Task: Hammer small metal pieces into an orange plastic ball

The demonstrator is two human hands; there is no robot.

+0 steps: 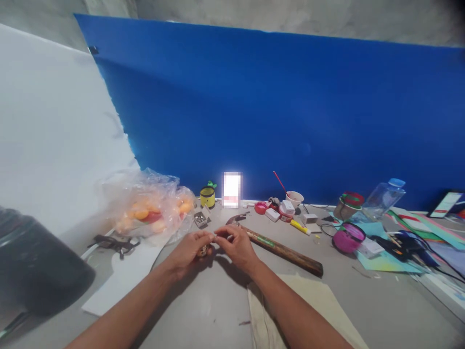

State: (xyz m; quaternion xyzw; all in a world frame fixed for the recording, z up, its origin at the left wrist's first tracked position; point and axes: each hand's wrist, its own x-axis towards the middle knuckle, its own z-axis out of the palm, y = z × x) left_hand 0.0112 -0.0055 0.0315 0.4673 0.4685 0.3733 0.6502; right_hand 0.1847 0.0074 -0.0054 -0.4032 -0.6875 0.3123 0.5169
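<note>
My left hand [191, 247] is closed, its palm and lower fingers around a small brown-gold patterned object [203, 250] that is mostly hidden. Close against it, my right hand [238, 245] is closed in a pinch, thumb and fingertips meeting the left fingertips. Whatever lies between those fingertips is too small to make out. Just beyond and to the right of the right hand lies a claw hammer [286, 253] with a worn wooden handle. A small open box [200, 219] of shiny metal pieces stands behind the left hand. Beneath my right forearm is a beige cloth [312, 303].
Plastic bags of orange things [148, 213] and a dark container [39, 266] stand left. A lit, blurred screen [231, 190] is at the back. To the right are a yellow tube [300, 227], a white cup [294, 198], a pink pouch [348, 238] and a clear bottle [384, 199].
</note>
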